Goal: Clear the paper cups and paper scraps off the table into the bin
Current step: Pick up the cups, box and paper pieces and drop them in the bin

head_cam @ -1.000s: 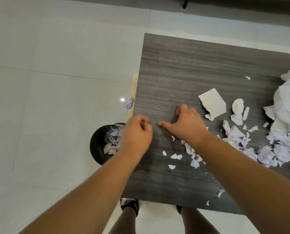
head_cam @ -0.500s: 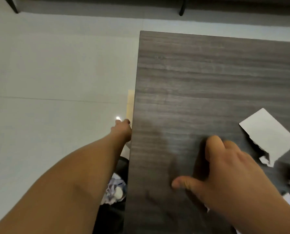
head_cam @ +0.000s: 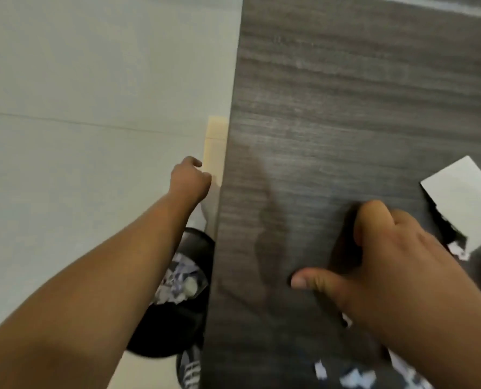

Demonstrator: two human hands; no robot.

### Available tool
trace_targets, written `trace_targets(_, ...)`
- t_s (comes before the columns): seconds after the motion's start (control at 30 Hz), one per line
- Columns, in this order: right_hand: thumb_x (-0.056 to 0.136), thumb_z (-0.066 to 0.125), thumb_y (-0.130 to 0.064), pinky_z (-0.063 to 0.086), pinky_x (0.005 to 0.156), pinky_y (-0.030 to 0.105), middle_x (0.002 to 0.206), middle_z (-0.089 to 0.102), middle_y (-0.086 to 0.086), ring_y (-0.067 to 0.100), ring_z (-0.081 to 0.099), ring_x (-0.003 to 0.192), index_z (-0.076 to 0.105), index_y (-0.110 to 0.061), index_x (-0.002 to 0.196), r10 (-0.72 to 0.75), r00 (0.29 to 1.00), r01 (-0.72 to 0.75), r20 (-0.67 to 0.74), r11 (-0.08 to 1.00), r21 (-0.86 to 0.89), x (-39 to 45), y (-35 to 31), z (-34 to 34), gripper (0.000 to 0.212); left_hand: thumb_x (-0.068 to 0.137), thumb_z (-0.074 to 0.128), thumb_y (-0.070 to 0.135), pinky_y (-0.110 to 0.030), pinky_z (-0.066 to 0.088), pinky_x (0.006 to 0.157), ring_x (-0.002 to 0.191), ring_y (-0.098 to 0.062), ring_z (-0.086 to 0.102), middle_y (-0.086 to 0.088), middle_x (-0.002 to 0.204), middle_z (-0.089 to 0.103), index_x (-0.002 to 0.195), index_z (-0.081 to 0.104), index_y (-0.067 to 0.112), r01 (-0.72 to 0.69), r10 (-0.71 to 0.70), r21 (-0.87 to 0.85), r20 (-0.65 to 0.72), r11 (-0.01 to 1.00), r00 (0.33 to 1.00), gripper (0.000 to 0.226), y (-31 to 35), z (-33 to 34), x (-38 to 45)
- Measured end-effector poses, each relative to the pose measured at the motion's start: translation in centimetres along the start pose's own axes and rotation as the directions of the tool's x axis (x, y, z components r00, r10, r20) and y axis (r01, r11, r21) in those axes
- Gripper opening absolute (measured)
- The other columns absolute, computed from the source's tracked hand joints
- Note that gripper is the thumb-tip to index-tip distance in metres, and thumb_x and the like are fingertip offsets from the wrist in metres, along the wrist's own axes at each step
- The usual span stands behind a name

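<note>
My left hand reaches down to the floor beside the edge of the table, beyond the black bin; its fingers are curled in, but I cannot tell if they hold anything, because the view is blurred there. I think it goes for a scrap on the floor, though I do not see one now. My right hand lies flat on the table, fingers bent and thumb spread wide, holding nothing. A large white piece of paper lies just beside this hand, and small paper scraps lie at the near edge. The bin stands partly under the table edge and already has scraps inside. To do this step well, I should pinch firmly, carry the hand right over the bin mouth before opening it, and lean lightly on the right hand so the scraps do not slide off.
</note>
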State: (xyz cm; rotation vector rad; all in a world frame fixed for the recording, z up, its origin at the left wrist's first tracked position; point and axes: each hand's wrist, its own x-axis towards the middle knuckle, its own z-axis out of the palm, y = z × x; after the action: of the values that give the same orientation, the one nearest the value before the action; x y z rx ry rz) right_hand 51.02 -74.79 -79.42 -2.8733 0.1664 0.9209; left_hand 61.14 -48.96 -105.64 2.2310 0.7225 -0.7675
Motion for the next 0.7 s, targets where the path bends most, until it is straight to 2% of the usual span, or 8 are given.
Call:
trace_targets(0.1, 0.039, 0.053, -0.104, 0.041, 0.081, 0.04, 0.091, 0.037, -0.005, 0.037, 0.06, 0.103, 0.036, -0.026, 0.094, 0.029, 0.997, -0.032, 0.067, 0.999, 0.041, -0.1, -0.4, -0.8, 0.097, 0.092, 0.062, 0.026, -0.006, 0.038, 0.065, 0.087, 0.0, 0.065, 0.014, 0.098, 0.068, 0.131, 0.061, 0.031, -0.105, 0.061, -0.167, -0.25, 0.98, 0.966, 0.038, -2.2, -5.1, -8.0)
trace_targets(0.2, 0.046, 0.061, -0.1, 0.048, 0.091, 0.045, 0.101, 0.043, 0.002, 0.04, 0.06, 0.11, 0.036, -0.023, 0.099, 0.041, 0.995, -0.048, 0.092, 0.996, 0.075, -0.1, -0.3, -0.8, 0.097, 0.091, 0.065, 0.04, -0.011, 0.041, 0.07, 0.086, 0.011, 0.065, 0.025, 0.099, 0.063, 0.125, 0.052, 0.052, -0.074, -0.003, -0.249, -0.295, 0.966, 0.955, 0.038, -6.4, -7.5, -17.2)
trace_targets(0.27, 0.049, 0.065, -0.098, 0.049, 0.096, 0.048, 0.106, 0.049, 0.006, 0.04, 0.059, 0.111, 0.035, -0.022, 0.099, 0.035, 0.995, -0.043, 0.094, 0.995, 0.09, -0.1, -0.2, -0.8, 0.096, 0.092, 0.07, 0.042, -0.021, 0.047, 0.075, 0.101, -0.003, 0.069, 0.021, 0.11, 0.066, 0.132, 0.051, 0.05, 0.036, -0.088, -0.222, -0.227, 0.974, 0.97, 0.045, -8.7, -7.6, -21.6)
trace_targets(0.37, 0.052, 0.067, -0.097, 0.05, 0.1, 0.049, 0.109, 0.051, 0.008, 0.038, 0.058, 0.114, 0.035, -0.021, 0.1, 0.032, 0.994, -0.042, 0.1, 0.995, 0.095, 0.3, -0.1, -0.4, 0.096, 0.097, 0.075, 0.046, -0.047, 0.048, 0.11, 0.145, -0.036, 0.05, -0.012, 0.158, 0.05, 0.163, 0.037, 0.022, 0.276, -0.28, -0.11, -0.017, 0.955, 0.96, 0.08, -10.7, -7.1, -24.3)
trace_targets(0.43, 0.054, 0.07, -0.096, 0.049, 0.101, 0.049, 0.116, 0.056, 0.013, 0.039, 0.058, 0.116, 0.035, -0.02, 0.103, 0.029, 0.995, -0.036, 0.091, 0.996, 0.083, 0.0, -0.1, -0.5, 0.097, 0.101, 0.069, 0.045, -0.052, 0.045, 0.118, 0.146, -0.039, 0.048, -0.017, 0.163, 0.043, 0.164, 0.038, 0.014, 0.287, -0.295, -0.127, -0.049, 0.949, 0.954, 0.077, -9.6, -7.5, -25.9)
trace_targets(0.57, 0.059, 0.074, -0.092, 0.047, 0.105, 0.047, 0.13, 0.058, 0.021, 0.041, 0.058, 0.124, 0.046, -0.011, 0.125, 0.03, 0.996, -0.034, 0.081, 0.999, 0.039, -0.5, -0.5, -1.3, 0.109, 0.099, 0.055, 0.042, -0.017, 0.052, 0.071, 0.094, 0.004, 0.068, 0.016, 0.103, 0.072, 0.12, 0.06, 0.041, -0.052, 0.01, -0.156, -0.259, 0.986, 0.966, 0.022, -2.9, -8.2, -30.1)
trace_targets(0.63, 0.072, 0.075, -0.083, 0.048, 0.106, 0.045, 0.135, 0.06, 0.022, 0.04, 0.058, 0.129, 0.051, -0.007, 0.136, 0.034, 0.989, -0.044, 0.141, 0.997, 0.068, -0.4, -0.3, -2.5, 0.102, 0.094, 0.051, 0.05, -0.012, 0.04, 0.059, 0.078, 0.004, 0.066, 0.02, 0.086, 0.067, 0.109, 0.058, 0.045, -0.12, 0.098, -0.104, -0.197, 0.987, 0.976, 0.017, 1.1, -7.0, -33.2)
trace_targets(0.7, 0.091, 0.067, -0.063, 0.052, 0.099, 0.04, 0.131, 0.068, 0.02, 0.038, 0.063, 0.126, 0.065, -0.007, 0.13, 0.016, 0.988, -0.042, 0.155, 0.985, 0.167, 0.1, 0.2, -3.9, 0.069, 0.096, 0.058, 0.044, -0.016, 0.038, 0.06, 0.074, 0.002, 0.062, 0.018, 0.084, 0.066, 0.108, 0.061, 0.04, -0.161, 0.158, -0.025, -0.09, 0.987, 0.983, 0.013, 3.6, -5.0, -35.5)
